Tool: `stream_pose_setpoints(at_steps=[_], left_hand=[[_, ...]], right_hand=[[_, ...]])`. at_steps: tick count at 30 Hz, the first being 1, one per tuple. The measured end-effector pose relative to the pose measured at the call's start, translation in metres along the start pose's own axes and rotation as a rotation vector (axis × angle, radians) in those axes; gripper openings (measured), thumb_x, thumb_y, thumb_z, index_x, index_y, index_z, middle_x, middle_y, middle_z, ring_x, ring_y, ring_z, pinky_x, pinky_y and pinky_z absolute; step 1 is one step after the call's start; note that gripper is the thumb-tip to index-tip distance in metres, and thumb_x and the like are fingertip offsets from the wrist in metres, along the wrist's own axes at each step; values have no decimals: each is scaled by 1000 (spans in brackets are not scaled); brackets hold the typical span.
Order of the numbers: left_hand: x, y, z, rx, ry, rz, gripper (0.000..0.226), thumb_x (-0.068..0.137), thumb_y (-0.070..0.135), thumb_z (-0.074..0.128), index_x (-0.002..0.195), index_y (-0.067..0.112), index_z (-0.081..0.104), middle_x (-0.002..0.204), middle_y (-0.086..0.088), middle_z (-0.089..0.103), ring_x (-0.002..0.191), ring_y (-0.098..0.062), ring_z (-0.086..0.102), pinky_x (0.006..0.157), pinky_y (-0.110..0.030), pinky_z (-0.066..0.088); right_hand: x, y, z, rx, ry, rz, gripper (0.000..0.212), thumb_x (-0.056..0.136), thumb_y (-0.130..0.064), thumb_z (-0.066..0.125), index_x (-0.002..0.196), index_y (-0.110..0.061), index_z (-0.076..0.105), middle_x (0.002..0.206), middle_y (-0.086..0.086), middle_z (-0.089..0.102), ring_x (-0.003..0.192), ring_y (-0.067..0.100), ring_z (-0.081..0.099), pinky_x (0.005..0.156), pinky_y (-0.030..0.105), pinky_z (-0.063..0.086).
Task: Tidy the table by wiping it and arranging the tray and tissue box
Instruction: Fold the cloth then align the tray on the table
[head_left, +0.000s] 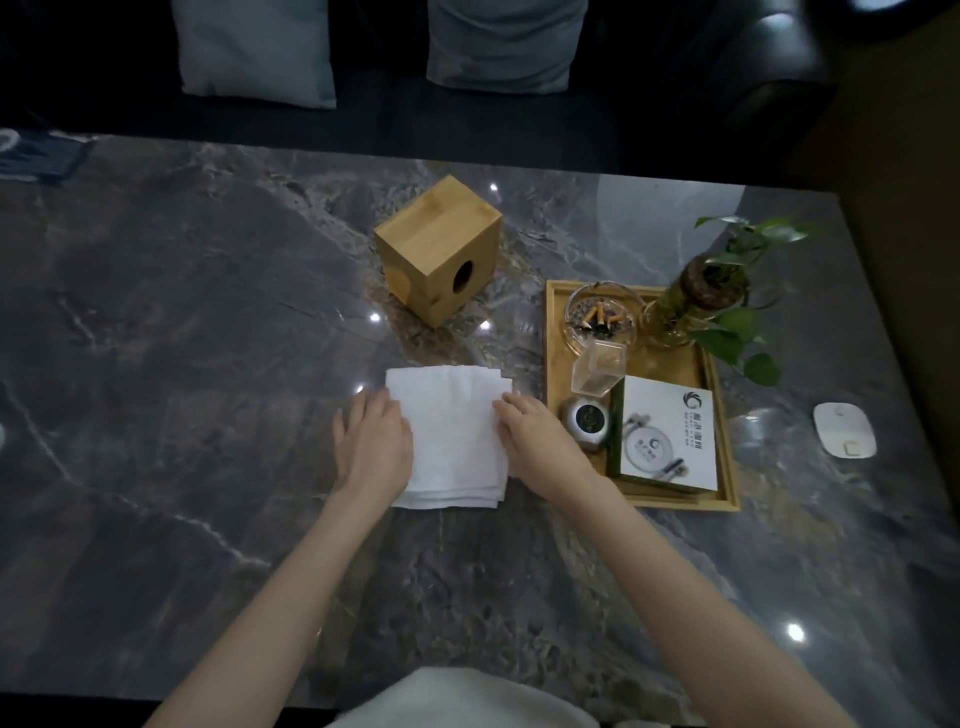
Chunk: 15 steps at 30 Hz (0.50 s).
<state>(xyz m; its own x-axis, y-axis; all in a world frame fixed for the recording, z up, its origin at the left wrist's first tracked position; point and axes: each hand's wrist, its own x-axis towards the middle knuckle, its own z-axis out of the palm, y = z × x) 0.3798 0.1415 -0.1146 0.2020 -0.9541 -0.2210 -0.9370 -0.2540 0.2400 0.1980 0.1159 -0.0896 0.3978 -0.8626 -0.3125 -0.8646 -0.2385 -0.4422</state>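
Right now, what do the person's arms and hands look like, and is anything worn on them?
Both arms are bare from the bottom of the picture up to the wrists: no sleeves show. The left hand and right hand wear no gloves, and no rings, watch or bracelet can be seen. The dim light hides finer detail.

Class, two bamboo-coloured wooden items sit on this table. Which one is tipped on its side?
The wooden tissue box, beyond the white cloth: its round opening faces sideways, not up. The wooden tray lies flat at the right, holding an ashtray and other items.
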Motion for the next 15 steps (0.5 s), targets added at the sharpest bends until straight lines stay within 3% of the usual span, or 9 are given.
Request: stream_pose_setpoints(at_steps=[3,7,11,15], left_hand=[[-1,39,-19,-171,4,107,32,96,21,35,105,8,62,113,-11,65,105,-28,57,84,-38,43],[4,88,-22,-291,-34,236,30,95,24,37,96,7,62,92,-15,69,84,-33,61,68,-42,48],[13,125,-8,-430,-72,171,25,94,23,42,98,9,62,89,-13,67,80,-28,61,72,-41,52],[22,144,15,-516,-13,38,23,94,21,44,99,7,61,93,-16,68,82,-29,62,75,-42,52]], right_hand=[[-22,14,-34,48,127,-46,30,97,-19,39,120,-9,57,119,11,62,109,27,55,92,39,46],[-54,55,-69,52,353,38,21,93,-18,47,99,-9,64,91,9,70,82,27,62,68,38,49],[-75,118,-79,143,608,311,18,91,-15,51,83,-5,64,79,12,67,73,30,60,59,33,41],[-78,175,-68,313,658,550,21,92,-14,47,78,-5,60,79,13,65,79,32,59,63,30,34]])
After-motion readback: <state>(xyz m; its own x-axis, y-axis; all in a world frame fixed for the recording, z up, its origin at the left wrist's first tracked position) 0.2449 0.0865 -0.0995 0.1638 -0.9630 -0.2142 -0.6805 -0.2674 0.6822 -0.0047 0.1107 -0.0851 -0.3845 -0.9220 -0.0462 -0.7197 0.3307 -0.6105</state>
